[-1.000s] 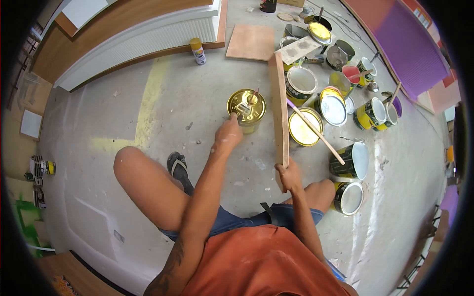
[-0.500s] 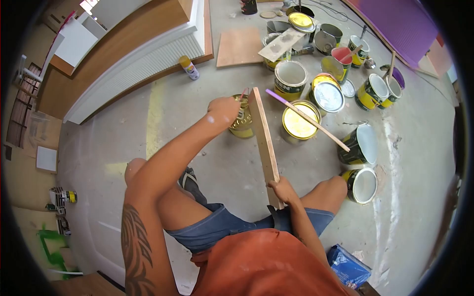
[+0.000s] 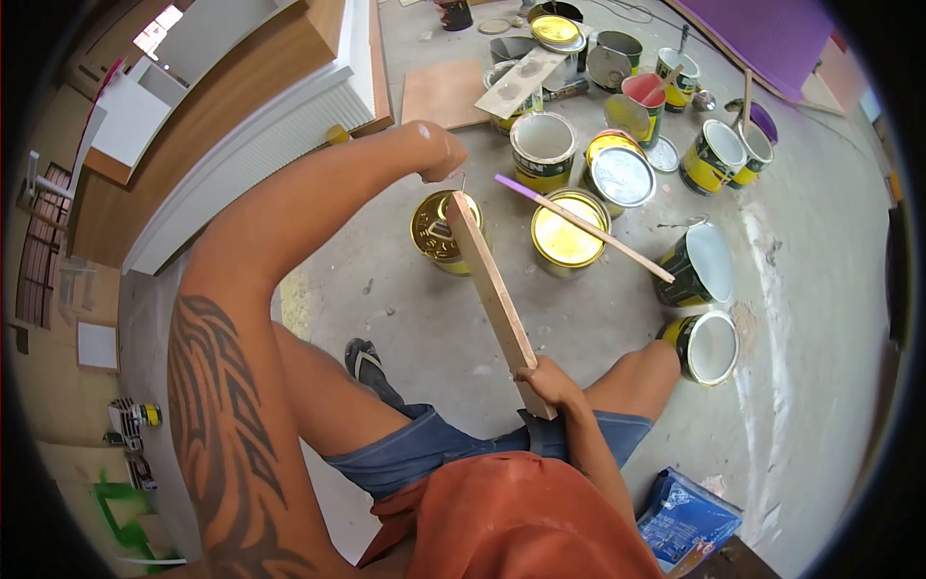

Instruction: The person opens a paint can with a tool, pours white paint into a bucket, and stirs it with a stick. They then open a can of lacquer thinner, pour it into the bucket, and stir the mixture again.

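Note:
My right hand (image 3: 550, 381) is closed around the lower end of a narrow wooden board (image 3: 492, 299), which slants up and away from my lap. The board's far end overlaps a gold-lidded paint can (image 3: 434, 232) on the floor. Above that end my left hand (image 3: 439, 152) is curled shut, its fingers mostly turned from view. A thin, short piece shows just under its fingertips, close to the board's end; I cannot tell what it is. Right of the board, a stick with a purple tip (image 3: 588, 230) lies across an open can of yellow paint (image 3: 564, 241).
Several paint cans (image 3: 542, 145) crowd the floor ahead and to the right. A paint-stained plank (image 3: 521, 82) rests across some of them. A wooden panel (image 3: 444, 92) lies beside a white ribbed counter (image 3: 251, 145). A blue bag (image 3: 685, 521) is by my right side.
My left hand has moved up and a little left, away from the board's far end. The board's far end has shifted left over the gold-lidded can; my right hand keeps its grip.

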Action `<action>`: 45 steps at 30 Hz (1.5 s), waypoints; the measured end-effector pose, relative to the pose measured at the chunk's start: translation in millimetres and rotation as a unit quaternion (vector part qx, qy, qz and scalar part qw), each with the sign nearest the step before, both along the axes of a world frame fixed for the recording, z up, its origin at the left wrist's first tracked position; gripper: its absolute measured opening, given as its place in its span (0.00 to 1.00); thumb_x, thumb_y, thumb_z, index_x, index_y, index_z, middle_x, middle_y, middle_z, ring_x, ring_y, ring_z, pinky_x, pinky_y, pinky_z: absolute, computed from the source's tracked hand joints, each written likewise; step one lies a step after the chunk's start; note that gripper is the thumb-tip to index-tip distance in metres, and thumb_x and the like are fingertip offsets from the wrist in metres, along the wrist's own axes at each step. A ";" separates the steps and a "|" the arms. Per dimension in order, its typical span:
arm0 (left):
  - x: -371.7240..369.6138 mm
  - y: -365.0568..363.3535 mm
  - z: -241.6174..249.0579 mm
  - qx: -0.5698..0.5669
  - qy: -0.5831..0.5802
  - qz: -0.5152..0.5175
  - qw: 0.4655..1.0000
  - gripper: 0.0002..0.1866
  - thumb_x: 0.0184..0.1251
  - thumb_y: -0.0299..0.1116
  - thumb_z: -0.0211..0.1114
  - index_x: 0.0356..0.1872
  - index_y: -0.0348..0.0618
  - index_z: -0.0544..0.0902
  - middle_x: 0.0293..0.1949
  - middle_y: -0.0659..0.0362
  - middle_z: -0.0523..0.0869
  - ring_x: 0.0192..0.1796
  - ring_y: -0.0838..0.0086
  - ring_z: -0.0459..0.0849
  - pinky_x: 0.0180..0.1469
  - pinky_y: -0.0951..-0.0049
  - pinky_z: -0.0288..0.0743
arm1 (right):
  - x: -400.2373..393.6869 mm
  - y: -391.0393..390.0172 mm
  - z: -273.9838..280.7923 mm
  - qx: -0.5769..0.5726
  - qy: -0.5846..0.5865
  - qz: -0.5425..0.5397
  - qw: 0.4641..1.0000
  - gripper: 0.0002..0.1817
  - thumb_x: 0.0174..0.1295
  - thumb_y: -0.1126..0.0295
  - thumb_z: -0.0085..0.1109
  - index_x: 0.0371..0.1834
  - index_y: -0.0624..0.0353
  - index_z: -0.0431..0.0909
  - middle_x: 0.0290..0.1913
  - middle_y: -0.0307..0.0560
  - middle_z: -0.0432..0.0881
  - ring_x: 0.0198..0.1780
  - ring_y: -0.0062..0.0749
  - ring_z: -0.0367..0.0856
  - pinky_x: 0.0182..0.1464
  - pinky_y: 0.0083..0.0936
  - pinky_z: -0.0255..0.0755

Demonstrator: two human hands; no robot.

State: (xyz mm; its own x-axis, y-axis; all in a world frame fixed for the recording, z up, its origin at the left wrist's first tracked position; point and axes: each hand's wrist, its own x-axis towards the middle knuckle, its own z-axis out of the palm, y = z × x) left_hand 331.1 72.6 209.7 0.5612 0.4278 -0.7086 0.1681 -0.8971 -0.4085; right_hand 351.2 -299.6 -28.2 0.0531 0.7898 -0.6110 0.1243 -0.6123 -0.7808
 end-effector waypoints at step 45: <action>-166.1 -63.1 -97.9 0.062 -0.478 0.241 0.843 0.15 0.75 0.43 0.57 0.46 0.42 0.83 0.42 0.48 0.88 0.42 0.48 0.86 0.44 0.51 0.80 | -2.1 -6.0 12.1 0.098 -0.016 -0.120 0.988 0.24 0.55 0.62 0.57 0.48 0.73 0.78 0.40 0.66 0.84 0.44 0.54 0.84 0.52 0.38 0.75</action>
State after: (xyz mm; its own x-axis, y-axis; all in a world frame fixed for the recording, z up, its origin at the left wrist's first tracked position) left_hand 165.0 9.5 111.9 0.5905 0.8063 0.0357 0.8056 -0.5915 0.0338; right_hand 349.1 -305.6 -16.0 0.2705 0.8551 -0.4423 0.0214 -0.4646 -0.8853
